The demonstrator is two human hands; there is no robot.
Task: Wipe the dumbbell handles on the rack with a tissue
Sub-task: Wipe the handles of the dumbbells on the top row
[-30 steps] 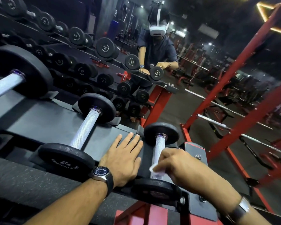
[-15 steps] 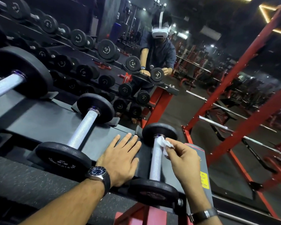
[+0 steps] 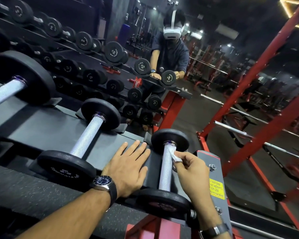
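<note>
A small dumbbell with a knurled silver handle [image 3: 166,169] and black end plates lies at the right end of the dark grey rack shelf [image 3: 41,128]. My right hand [image 3: 192,168] pinches a crumpled white tissue [image 3: 175,155] against the upper right side of that handle, just below the far plate. My left hand [image 3: 128,166] lies flat, fingers straight, on the shelf just left of this dumbbell. A second dumbbell [image 3: 88,137] sits further left, and a larger one [image 3: 5,91] at the far left edge.
A mirror behind the rack reflects several more dumbbells and a person wearing a white headset [image 3: 172,32]. Red frame posts [image 3: 259,80] rise on the right. A yellow warning label [image 3: 216,190] sits on the rack's end plate. Dark rubber flooring [image 3: 24,192] lies below.
My right hand slid the tissue from the near end of the handle up toward the far plate, then slightly back down. My left hand has stayed flat on the shelf.
</note>
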